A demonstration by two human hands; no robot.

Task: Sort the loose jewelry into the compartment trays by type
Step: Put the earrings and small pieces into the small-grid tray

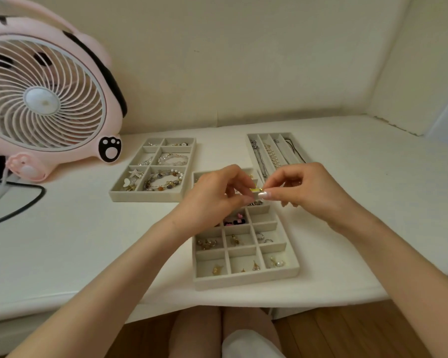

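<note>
Pinching a tiny yellow piece (pixel 255 189) with left hand (pixel 217 192) grip and right hand (pixel 300 189) grip, both clamped on it, up over the far part of the small-box tray (pixel 246 279) by the front edge of the surface (pixel 88 241). Hold tight, go slow, find its matching kind, then drop it low into one box.

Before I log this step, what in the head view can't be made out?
Head view, four things:
1. The small yellow piece, pinched between the left hand and right hand: too small and partly covered by fingertips, so its type is unclear.
2. The grid tray: far compartments hidden behind both hands.
3. The necklace tray: near end hidden by the right hand.
4. The pink fan: cut off by the left edge.
</note>
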